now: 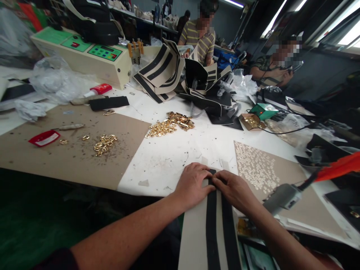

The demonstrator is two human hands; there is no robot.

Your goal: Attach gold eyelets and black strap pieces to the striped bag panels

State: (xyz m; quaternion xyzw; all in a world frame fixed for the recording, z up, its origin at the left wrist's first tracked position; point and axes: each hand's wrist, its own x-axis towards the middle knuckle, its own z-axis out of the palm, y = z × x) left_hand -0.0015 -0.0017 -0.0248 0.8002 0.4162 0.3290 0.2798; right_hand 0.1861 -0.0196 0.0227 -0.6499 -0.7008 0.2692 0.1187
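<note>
A long beige panel with black stripes (194,232) runs from the table's front edge down toward me. My left hand (192,185) lies over its far end, fingers bent around the edge and thumb pressing beside a black stripe. Close against it, my right hand (234,189) pinches at the same stripe near the top. The fingertips of both hands almost meet there, and whatever small part may sit between them is hidden. Just right of my right hand, many small shiny pieces (258,167) lie spread on a brown board.
Gold rings (105,144) and gold hardware (163,127) lie in piles. Curved striped panels (163,71) are heaped at the back. A green-topped machine (112,63) stands back left. A grey tool (284,198) juts in at right. Two people (198,37) work across the table.
</note>
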